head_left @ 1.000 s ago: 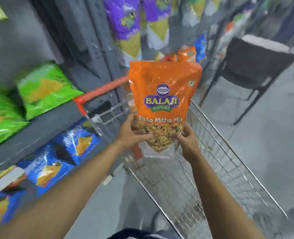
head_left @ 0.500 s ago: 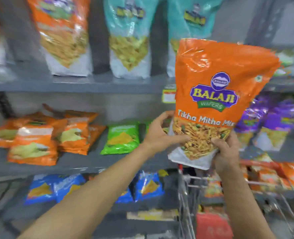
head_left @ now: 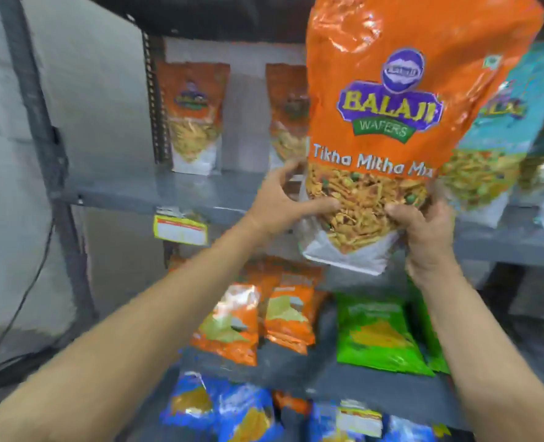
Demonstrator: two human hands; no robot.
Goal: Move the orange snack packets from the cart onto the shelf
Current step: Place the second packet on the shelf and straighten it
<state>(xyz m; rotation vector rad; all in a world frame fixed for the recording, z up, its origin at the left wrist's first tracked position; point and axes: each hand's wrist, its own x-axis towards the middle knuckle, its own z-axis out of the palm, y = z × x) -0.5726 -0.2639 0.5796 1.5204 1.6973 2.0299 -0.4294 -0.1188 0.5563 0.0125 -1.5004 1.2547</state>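
Note:
A large orange snack packet [head_left: 392,100] marked "Balaji Wafers Tikha Mitha Mix" is held upright in front of the grey metal shelf [head_left: 143,193]. My left hand [head_left: 283,202] grips its lower left corner and my right hand [head_left: 423,231] grips its lower right corner. Two matching orange packets [head_left: 194,116] stand upright at the back of that shelf, to the left of the held packet. The cart is out of view.
Teal packets [head_left: 500,129] stand on the same shelf at the right. On the shelf below lie smaller orange packets [head_left: 251,317] and green packets [head_left: 376,336], with blue packets [head_left: 232,409] lower still. A yellow price tag [head_left: 179,226] hangs on the shelf edge. A grey wall is at left.
The packet has gone from above the cart up to the upper shelf's height, both hands still on it. My view has turned away from the cart toward the shelves and closer to them.

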